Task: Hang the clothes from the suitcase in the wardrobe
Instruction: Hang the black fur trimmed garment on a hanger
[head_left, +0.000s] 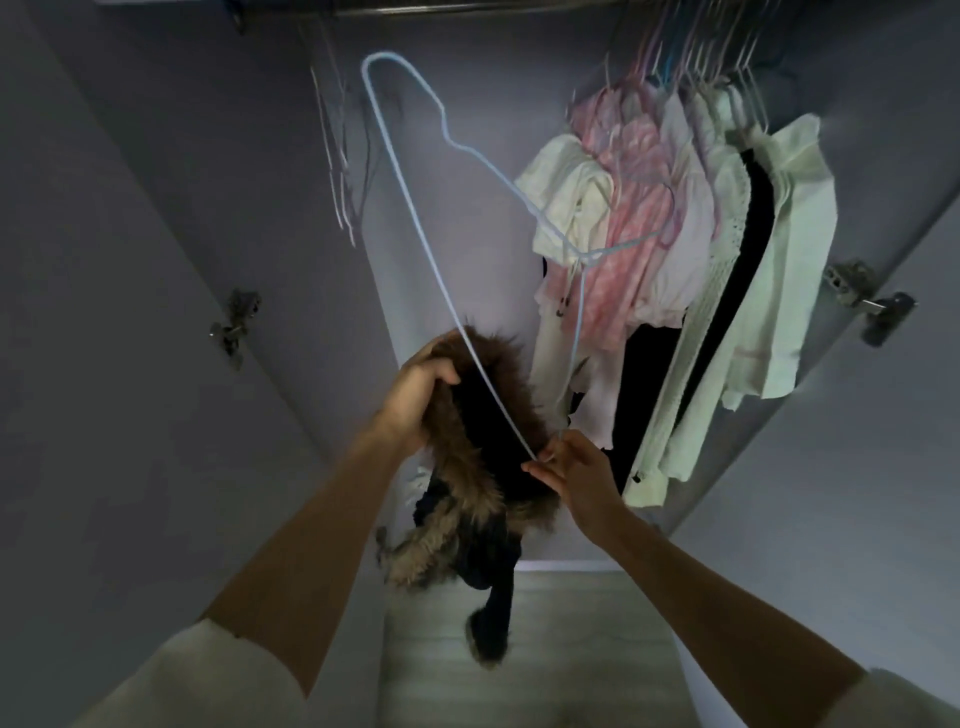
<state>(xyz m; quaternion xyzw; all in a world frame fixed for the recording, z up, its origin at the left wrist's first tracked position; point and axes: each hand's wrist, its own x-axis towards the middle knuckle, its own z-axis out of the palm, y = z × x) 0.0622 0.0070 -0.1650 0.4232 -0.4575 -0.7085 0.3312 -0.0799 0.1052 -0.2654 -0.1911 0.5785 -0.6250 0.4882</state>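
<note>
- Left hand (421, 395) grips the fur-trimmed edge of a dark garment (483, 467), fingers curled over the top of the fur trim (457, 483); forearm comes in from the near left.
- Right hand (576, 478) pinches the near end of a pale blue wire hanger (415, 208) between thumb and fingertips, just right of the garment's opening.
- Hanger is held tilted — one long side runs from the right hand up and left to a rounded corner far up, then back down and right along the shaped side. Its far right part overlaps the hung clothes in view; can't tell if it touches them.
- The long side of the hanger crosses over the dark inside of the garment, between the two hands.
- Garment hangs in the air in front of the wardrobe (156, 208), centre of view; a fur-edged part (485, 642) dangles lower, over the pale floor strip (571, 623).
- Wardrobe rail (467, 8) runs across the far top. Right side: a bunch of hung clothes (649, 218) — white, pink, a dark piece, a pale green one at the far right, all on light hangers.
- Left of centre, a few empty hangers (337, 171) hang from the rail.
- Door hinges show on the left (234, 327) and right (872, 301) wardrobe sides.
- Pale sleeves on both arms at the near edge.
</note>
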